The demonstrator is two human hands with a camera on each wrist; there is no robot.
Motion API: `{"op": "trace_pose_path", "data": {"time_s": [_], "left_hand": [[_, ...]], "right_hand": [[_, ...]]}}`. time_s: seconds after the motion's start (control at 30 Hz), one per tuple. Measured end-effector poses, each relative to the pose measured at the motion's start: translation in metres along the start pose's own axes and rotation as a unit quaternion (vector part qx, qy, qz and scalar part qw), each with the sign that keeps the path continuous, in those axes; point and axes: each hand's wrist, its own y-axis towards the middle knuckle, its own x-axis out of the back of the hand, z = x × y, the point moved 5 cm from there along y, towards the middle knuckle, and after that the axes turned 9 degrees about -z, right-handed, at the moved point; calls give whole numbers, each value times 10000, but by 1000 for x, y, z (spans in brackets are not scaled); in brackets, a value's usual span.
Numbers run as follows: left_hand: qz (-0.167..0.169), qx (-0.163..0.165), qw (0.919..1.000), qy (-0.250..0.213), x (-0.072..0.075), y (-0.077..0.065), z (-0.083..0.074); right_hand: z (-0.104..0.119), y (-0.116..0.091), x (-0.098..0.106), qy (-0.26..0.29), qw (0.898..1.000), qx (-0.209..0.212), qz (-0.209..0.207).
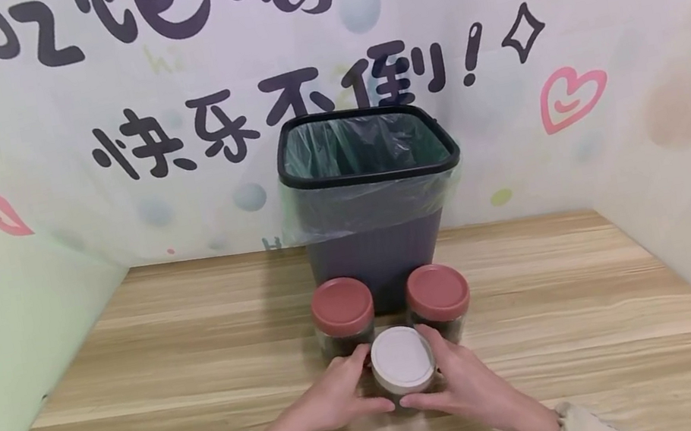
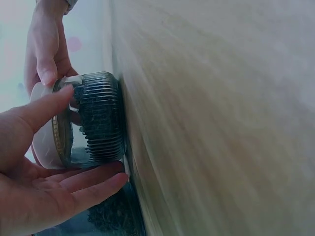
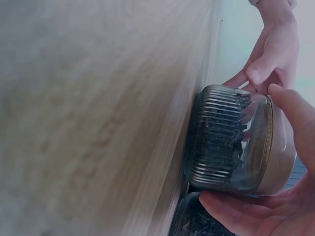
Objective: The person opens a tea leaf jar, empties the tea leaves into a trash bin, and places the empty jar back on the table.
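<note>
White jar is closed, upright on the table, right between my hands. Left hand grips its side between thumb and fingers; right hand grips the opposite side likewise. Just behind: left red jar and right red jar, both closed. Bin behind those. Done, I judge: three jars grouped. Left: letting go; can't tell if the spacing is final.
</note>
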Motion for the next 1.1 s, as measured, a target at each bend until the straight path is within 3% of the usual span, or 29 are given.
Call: {"op": "trace_pose_path", "data": {"time_s": [0.37,0.63,0.83,0.93,1.1], "left_hand": [[-525,-408,9975,233,-1,0,-5],[-603,-484,9969,124,0,-1,-7],[-715,-883,9935,-57,-1,-2,-5],[-671,-809,9945,13,-2,-1,-5],[-433,-328,9985,17,-1,-1,-7]], "right_hand": [[2,4,-7,38,9998,119,-154],[0,5,-7,127,9998,-22,-142],[-1,5,-7,288,9995,-97,-65],[-1,5,-7,307,9995,-68,-64],[0,4,-6,324,9994,64,-119]]}}
